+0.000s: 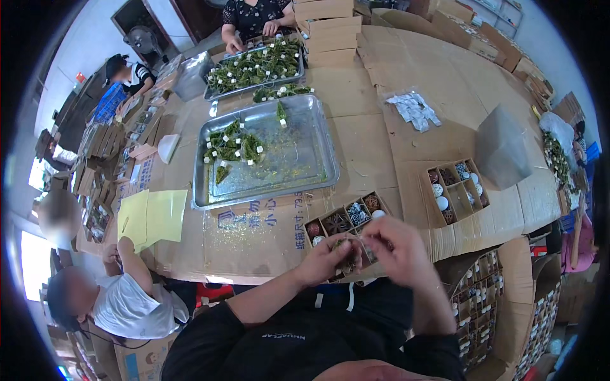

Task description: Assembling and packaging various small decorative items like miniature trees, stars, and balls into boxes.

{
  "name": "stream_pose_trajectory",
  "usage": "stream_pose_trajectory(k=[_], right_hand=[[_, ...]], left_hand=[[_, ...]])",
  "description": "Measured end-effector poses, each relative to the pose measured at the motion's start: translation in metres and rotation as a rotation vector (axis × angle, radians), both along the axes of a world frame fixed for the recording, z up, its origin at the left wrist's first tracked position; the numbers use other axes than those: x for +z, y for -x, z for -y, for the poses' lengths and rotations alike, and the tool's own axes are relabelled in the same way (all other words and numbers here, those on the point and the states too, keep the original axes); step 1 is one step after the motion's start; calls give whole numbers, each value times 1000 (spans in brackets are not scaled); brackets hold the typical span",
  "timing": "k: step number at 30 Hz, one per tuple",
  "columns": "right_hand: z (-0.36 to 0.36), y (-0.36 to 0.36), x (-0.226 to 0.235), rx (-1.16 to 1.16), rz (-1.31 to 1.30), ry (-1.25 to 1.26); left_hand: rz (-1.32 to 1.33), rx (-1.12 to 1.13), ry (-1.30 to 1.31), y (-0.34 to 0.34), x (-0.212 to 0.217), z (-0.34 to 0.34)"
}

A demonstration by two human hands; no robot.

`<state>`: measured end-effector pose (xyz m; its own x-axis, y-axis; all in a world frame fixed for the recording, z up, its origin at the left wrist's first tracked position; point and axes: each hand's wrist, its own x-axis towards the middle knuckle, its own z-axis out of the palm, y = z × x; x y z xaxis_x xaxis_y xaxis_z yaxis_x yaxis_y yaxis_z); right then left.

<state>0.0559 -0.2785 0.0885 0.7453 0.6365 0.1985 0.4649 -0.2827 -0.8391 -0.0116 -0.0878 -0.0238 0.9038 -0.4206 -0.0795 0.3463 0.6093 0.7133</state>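
Note:
My left hand [327, 259] is closed around a small greenish-brown piece [347, 249], mostly hidden by the fingers. Close beside it, my right hand [401, 251] has its thumb and fingertips pinched together; what looks like a thin thread runs between the hands, but I cannot make it out surely. Both hands are over the near side of a divided cardboard box [344, 213] at the table's front edge. Its compartments hold a dark star-shaped pod [335, 223], a brown ball [372, 202], pinecones with white tips [358, 214] and other balls.
A metal tray [305, 183] with leafy bundles tagged by white cubes lies ahead. Behind it, a fuller tray [257, 66] sits before a person. Right of me are another divided box [457, 190], a grey container [503, 149] and white packets [414, 112]. Yellow sheets [152, 217] lie left.

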Motion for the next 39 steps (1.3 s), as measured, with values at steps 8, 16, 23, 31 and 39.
stream_pose_trajectory(k=[8, 16, 23, 31, 39], right_hand=[[-5, 88, -90, -172, 383, 177], [-14, 63, -80, -442, -345, -237], [-11, 27, -122, -370, -442, -70], [6, -55, -86, 98, 90, 210], [-41, -42, -129, 404, 232, 543]], left_hand=[[-360, 311, -301, 2, -23, 28], [761, 447, -1357, -7, -6, 14], [778, 470, -1673, -3, -22, 34], [944, 584, -1608, 25, -28, 31], [918, 344, -1527, 33, -31, -26]])
